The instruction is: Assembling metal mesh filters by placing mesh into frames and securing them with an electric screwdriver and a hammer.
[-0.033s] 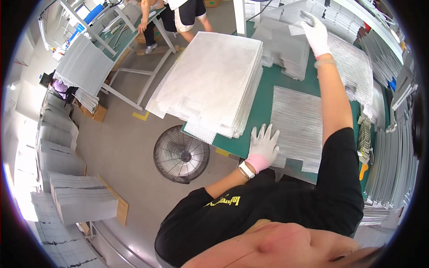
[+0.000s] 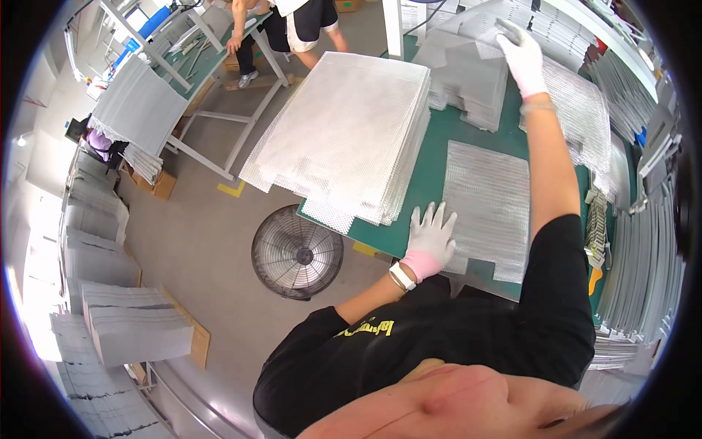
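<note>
Head view: left fingers (image 2: 428, 216) spread empty by mesh (image 2: 487, 194), right fingers (image 2: 518, 35) half-bent, hold unclear, cardboard box (image 2: 164, 186) contents hidden.

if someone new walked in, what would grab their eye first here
Probably the bright stack of silvery mesh sheets on the green table's left part. Next, the gloved hands: the left hand spread at the left edge of a separate mesh sheet, the right hand out toward the far side. A round fan stands out on the floor, left of the left hand.
</note>
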The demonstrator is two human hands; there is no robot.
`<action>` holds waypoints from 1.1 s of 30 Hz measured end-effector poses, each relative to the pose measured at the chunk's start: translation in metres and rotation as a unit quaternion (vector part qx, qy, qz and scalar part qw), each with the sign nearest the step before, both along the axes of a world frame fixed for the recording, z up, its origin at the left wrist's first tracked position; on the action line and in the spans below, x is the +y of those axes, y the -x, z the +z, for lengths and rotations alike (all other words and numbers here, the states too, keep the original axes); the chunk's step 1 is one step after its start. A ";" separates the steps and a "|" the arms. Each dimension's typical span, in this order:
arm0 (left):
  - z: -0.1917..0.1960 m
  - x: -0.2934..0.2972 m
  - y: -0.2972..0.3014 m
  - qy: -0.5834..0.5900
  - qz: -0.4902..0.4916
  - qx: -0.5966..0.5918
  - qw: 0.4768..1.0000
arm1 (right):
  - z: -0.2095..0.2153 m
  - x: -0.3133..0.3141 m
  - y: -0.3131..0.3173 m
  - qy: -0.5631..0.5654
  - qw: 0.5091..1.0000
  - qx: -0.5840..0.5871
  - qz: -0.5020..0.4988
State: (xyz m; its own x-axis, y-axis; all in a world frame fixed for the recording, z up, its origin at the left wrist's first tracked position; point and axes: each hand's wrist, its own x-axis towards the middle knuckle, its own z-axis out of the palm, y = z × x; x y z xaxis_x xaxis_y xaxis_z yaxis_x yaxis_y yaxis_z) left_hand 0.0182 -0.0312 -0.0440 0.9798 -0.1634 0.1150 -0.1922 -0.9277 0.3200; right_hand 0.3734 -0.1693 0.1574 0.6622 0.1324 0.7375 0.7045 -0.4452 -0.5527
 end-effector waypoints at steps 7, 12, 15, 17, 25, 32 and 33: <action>0.006 0.007 -0.006 0.015 -0.016 0.037 0.999 | -0.019 -0.046 0.109 -0.032 0.999 0.023 0.020; 0.026 0.007 -0.013 -0.015 -0.010 0.067 0.998 | -0.020 -0.076 0.127 -0.022 0.997 -0.070 -0.010; 0.018 0.010 -0.013 -0.024 -0.024 0.049 0.998 | -0.018 -0.086 0.121 0.014 0.993 -0.116 -0.020; 0.014 0.008 -0.013 -0.023 -0.025 0.046 0.998 | -0.022 -0.090 0.105 -0.039 0.994 0.094 0.044; 0.022 0.006 -0.018 -0.068 -0.032 0.041 0.996 | -0.009 -0.123 0.108 -0.041 0.980 0.163 0.106; 0.025 0.014 -0.013 0.085 0.007 -0.162 0.983 | -0.006 -0.153 0.238 -0.024 0.996 0.078 0.019; 0.030 0.015 -0.007 0.414 -0.005 -0.092 0.906 | -0.015 -0.156 0.258 -0.061 0.992 0.108 0.016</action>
